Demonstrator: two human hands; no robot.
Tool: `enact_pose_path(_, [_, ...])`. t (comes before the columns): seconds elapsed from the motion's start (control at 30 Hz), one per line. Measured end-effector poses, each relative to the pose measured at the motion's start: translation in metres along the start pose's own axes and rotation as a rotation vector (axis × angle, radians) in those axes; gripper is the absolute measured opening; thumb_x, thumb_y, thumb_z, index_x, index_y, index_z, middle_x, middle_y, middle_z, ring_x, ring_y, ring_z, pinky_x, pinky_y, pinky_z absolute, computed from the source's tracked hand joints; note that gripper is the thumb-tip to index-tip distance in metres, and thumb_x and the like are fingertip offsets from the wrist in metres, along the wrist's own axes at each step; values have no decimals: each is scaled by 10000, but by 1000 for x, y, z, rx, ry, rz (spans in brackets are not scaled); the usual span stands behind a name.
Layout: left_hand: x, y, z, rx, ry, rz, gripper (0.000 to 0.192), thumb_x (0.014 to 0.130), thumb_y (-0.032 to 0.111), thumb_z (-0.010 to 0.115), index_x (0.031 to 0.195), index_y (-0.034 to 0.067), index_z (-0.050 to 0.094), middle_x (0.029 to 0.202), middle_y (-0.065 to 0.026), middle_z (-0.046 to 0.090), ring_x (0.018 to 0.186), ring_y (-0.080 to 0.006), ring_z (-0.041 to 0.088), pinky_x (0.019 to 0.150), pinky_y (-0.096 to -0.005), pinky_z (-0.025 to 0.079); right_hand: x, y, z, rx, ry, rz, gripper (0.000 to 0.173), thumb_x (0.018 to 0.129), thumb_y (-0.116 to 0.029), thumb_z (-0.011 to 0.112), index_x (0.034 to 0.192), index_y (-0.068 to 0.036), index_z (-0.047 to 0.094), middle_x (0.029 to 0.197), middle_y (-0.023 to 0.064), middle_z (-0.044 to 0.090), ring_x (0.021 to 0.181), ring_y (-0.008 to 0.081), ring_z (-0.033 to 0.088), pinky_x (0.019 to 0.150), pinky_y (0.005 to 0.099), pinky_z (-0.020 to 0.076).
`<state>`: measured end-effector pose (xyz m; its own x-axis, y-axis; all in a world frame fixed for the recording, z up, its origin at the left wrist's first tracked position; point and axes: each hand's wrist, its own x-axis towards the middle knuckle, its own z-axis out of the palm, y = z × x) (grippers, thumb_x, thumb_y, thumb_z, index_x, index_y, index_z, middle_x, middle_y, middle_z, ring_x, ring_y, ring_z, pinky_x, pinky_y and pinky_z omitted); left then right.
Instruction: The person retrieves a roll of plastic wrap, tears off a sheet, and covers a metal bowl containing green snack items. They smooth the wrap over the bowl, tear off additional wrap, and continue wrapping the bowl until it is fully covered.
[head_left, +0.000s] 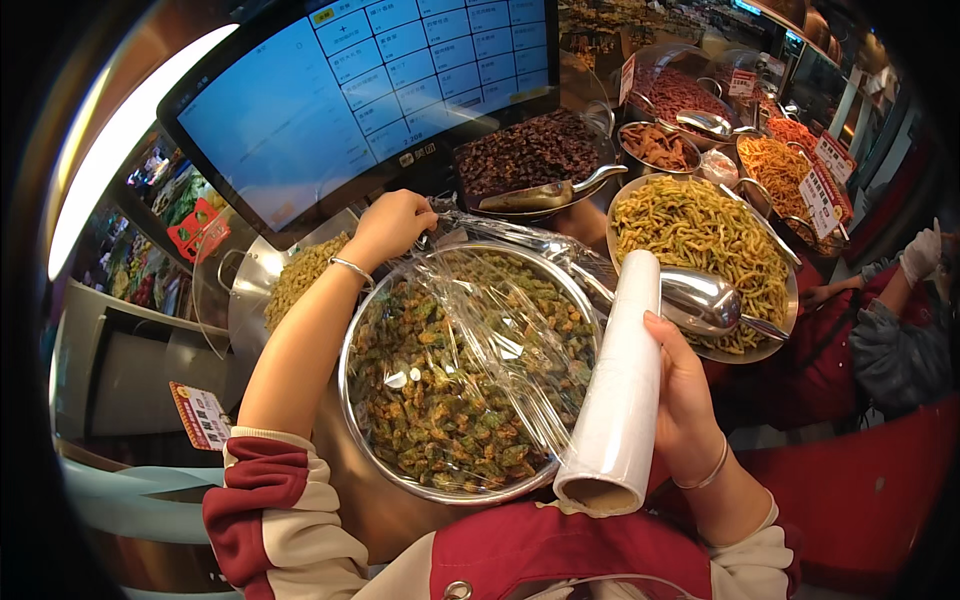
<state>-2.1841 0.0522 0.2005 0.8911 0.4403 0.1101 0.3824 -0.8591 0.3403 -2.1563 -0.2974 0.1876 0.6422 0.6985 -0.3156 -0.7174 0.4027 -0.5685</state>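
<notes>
My right hand grips a thick roll of clear plastic film, held slanting at the right edge of a round steel pan. The pan holds green and brown fried pieces. Film runs from the roll across the pan in wrinkled folds. At the pan's far left edge, my left hand has its fingers closed on the gathered end of the film. A twisted strand of film lies along the far rim. Bracelets circle both my wrists.
A large touch screen stands beyond the pan. Around it are a pan of dark dried food with a scoop, a pan of yellow-green strips with a steel scoop, and a steel pan at left. A gloved co-worker's hand shows at far right.
</notes>
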Motion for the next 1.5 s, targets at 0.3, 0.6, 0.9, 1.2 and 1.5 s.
enact_pose_path(0.3, [10, -15, -6, 118, -66, 38, 209, 853, 239, 599, 796, 65, 699, 678, -85, 642, 631, -236, 607, 604, -363, 479, -11, 18, 16, -30, -36, 9, 377, 870, -313, 615, 1092, -36, 489, 917, 73, 572, 850, 189, 565, 799, 355, 482])
enact_pose_path(0.6, [7, -4, 15, 389, -95, 145, 195, 802, 280, 645, 755, 99, 700, 676, -80, 644, 695, -279, 617, 699, -395, 483, -34, 35, 15, -85, 96, 63, 356, 896, -302, 590, 1082, -13, 496, 953, 85, 597, 881, 202, 605, 803, 357, 514])
enact_pose_path(0.9, [0, -10, 9, 295, -167, 159, 215, 857, 284, 596, 960, 117, 683, 722, -105, 665, 715, -292, 630, 703, -393, 494, -39, 35, 14, -97, 38, 46, 363, 907, -315, 582, 1079, -8, 491, 971, 79, 585, 880, 191, 600, 803, 352, 518])
enact_pose_path(1.2, [-79, 32, -33, -93, 145, 387, 72, 801, 70, 597, 862, 36, 615, 787, -90, 607, 735, -238, 577, 666, -324, 457, -37, 28, 13, -144, 27, 55, 380, 917, -349, 558, 1083, -15, 487, 971, 74, 583, 882, 186, 598, 801, 366, 517])
enact_pose_path(1.5, [-145, 10, -33, -95, 234, 194, 51, 765, 89, 630, 800, 56, 612, 786, -66, 565, 801, -253, 563, 685, -350, 457, -36, 27, 11, -134, 55, 30, 359, 929, -322, 543, 1072, 5, 515, 970, 95, 606, 886, 204, 601, 808, 378, 508])
